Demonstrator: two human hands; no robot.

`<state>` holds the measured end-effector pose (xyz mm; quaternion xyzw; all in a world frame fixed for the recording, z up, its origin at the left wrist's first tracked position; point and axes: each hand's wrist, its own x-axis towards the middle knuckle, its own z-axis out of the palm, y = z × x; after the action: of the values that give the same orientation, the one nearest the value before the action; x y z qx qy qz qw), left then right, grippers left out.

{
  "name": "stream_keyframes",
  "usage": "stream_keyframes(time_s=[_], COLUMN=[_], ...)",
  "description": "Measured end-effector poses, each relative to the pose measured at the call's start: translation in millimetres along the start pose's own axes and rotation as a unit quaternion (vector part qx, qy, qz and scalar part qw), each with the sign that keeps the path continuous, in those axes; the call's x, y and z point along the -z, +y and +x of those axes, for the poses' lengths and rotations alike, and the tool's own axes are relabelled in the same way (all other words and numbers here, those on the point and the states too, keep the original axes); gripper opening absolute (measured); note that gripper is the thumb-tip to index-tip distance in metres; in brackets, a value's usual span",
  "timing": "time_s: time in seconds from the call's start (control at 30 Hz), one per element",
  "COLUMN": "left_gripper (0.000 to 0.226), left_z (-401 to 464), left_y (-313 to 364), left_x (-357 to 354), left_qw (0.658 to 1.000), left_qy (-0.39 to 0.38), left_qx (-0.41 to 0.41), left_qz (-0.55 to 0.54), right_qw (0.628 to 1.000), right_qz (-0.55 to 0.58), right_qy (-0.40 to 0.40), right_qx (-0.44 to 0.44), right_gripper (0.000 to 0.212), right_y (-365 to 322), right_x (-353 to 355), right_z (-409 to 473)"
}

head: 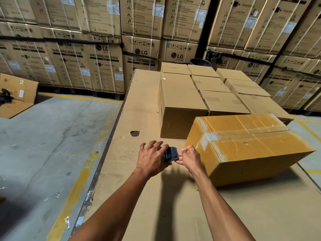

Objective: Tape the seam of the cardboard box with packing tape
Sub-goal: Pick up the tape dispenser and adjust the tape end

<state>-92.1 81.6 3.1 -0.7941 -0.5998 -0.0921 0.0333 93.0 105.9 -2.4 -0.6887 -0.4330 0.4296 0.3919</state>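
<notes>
Your left hand (152,158) and right hand (188,157) grip the tape roll (171,153) just beside the cardboard box (246,146), whose long axis runs left-right.

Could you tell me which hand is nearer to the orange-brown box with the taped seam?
The right hand: it works just off the orange-brown box, at its near-left corner. The left hand is further left, its grip on the tape roll.

Yellow-brown box (260,146); blue-grey tape roll (171,153); yellow floor lines (74,186)
</notes>
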Motion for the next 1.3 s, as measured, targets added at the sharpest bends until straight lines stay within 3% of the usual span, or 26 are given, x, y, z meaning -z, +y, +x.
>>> stream_keyframes(time_s=[0.63, 0.83, 1.0, 1.3], left_gripper=[0.088, 0.082, 0.074, 0.075], left_z=[6, 7, 6, -1], left_y=[-15, -12, -11, -12], left_x=[6, 9, 7, 4], left_qw=[0.998, 1.000, 1.000, 0.998], left_qy=[0.012, 0.013, 0.029, 0.065], left_qx=[0.016, 0.010, 0.005, 0.007], left_qz=[-0.061, -0.024, -0.004, -0.023], right_qw=[0.992, 0.994, 0.999, 0.996], right_qz=[0.126, 0.098, 0.001, 0.086], right_qy=[-0.012, -0.035, 0.014, 0.019], right_qx=[-0.005, -0.017, 0.032, 0.001], right_gripper=[0.014, 0.010, 0.006, 0.011], right_y=[-14, -18, -27, -28], right_x=[7, 2, -3, -3], right_z=[-17, -13, -10, -12])
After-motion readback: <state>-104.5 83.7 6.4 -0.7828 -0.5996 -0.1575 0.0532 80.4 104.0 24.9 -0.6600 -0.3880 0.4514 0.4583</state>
